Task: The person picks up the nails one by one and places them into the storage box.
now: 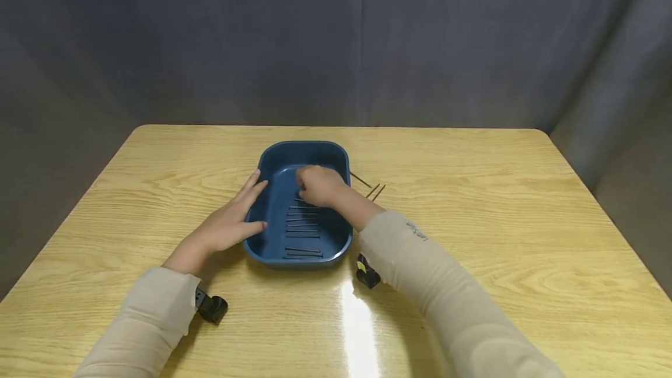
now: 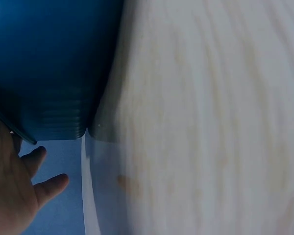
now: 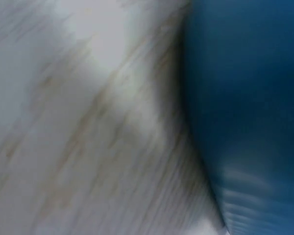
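A blue deep rectangular tray (image 1: 273, 214) with rounded corners stands on the table. Several long, thin dark nails (image 1: 302, 236) lie crosswise in a rough column on its floor. My left hand (image 1: 228, 223) rests against the tray's left rim with fingers spread; the left wrist view shows part of this hand (image 2: 12, 183) beside the tray wall (image 2: 44, 63). Inside the tray, towards its far end, my right hand (image 1: 320, 185) reaches down above the topmost nail, fingers bent. Its fingertips are hidden, so whether they pinch a nail does not show. The right wrist view has only the blurred tray wall (image 3: 250, 98) and tabletop.
Outside the tray's right side, a few more thin nails (image 1: 374, 192) lie on the wooden table (image 1: 499, 220), partly hidden by the tray and right forearm. A grey curtain (image 1: 336, 45) hangs behind the table. Small black cameras (image 1: 212, 309) are strapped at both wrists.
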A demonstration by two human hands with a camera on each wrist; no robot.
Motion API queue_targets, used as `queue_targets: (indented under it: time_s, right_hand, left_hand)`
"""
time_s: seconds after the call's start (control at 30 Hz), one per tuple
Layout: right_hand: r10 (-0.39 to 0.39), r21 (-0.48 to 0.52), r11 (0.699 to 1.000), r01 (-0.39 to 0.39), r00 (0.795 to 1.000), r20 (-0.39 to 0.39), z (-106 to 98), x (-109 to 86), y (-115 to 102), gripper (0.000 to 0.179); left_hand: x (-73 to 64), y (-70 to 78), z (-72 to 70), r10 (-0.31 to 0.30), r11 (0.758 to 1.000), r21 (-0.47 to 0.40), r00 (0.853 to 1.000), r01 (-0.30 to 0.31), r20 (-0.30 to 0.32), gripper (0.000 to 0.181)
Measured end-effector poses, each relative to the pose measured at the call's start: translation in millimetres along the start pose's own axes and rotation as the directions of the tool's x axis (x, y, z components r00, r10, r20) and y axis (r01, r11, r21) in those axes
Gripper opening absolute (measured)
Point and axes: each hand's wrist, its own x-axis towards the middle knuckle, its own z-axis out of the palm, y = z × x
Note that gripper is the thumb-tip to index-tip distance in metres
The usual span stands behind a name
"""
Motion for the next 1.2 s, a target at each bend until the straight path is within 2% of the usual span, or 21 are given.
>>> queue_targets:
  time_s: [0.23,0.43,0.73,1.2]
  right_hand:
    - [-0.014,0.17,0.985,0.028,0.997,-0.082,-4,-4.7,1,0.015]
    - [-0.021,0.223,0.974,0.05,0.991,-0.13,-10,-13.3,-2,0.014]
    - [-0.01,0.315,0.945,0.087,0.971,-0.239,-17,-29.1,3,0.013]
    - [0.044,0.432,0.899,0.073,0.966,-0.254,-22,-48.5,18,0.012]
  left_hand:
    - [-0.3,1.2,-0.9,-0.018,1.0,-0.016,1.0,0.018,0.009,0.075]
    - [0.3,0.3,-3.3,-0.01,1.0,-0.014,1.0,0.01,0.008,0.075]
    - [-1.1,-0.7,-3.5,-0.018,1.0,-0.01,1.0,0.018,0.008,0.075]
    - [0.6,-2.4,-1.8,-0.005,1.0,0.007,1.0,0.005,-0.001,0.075]
